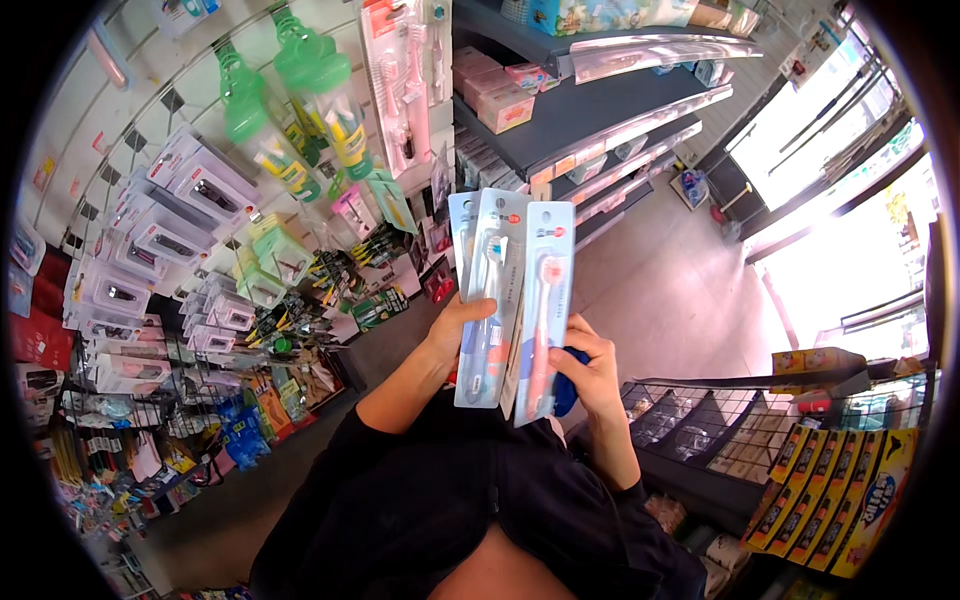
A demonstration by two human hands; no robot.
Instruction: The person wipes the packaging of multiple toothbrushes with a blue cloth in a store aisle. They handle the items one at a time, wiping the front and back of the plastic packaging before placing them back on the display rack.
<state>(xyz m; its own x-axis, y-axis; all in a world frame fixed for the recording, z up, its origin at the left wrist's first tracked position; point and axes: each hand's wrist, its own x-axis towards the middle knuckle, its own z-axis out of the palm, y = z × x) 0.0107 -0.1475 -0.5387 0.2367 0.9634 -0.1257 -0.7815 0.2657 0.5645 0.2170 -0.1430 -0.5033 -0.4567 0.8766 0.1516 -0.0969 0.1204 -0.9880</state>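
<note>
My left hand (448, 330) holds a blister-packed toothbrush (489, 300) with a blue-and-white bristle head and a dark blue handle. Its thumb lies across the front of the pack. Another light-blue card (463, 217) shows behind that one, mostly hidden. My right hand (591, 364) grips a second blister-packed toothbrush (545, 315), which has a pink handle and pinkish bristles. The packs are held upright and fanned in front of my chest, the pink one partly over its neighbour. Something dark blue (571, 379) shows behind the right fingers, too covered to identify.
On the left, a slatted display wall (161, 56) carries packaged nail clippers (214, 191) and green-topped clear containers (259, 120) on hooks. Ahead stands a grey shelf unit (600, 105) with small pink boxes (506, 107). Yellow battery-style packs (817, 487) fill a rack at lower right.
</note>
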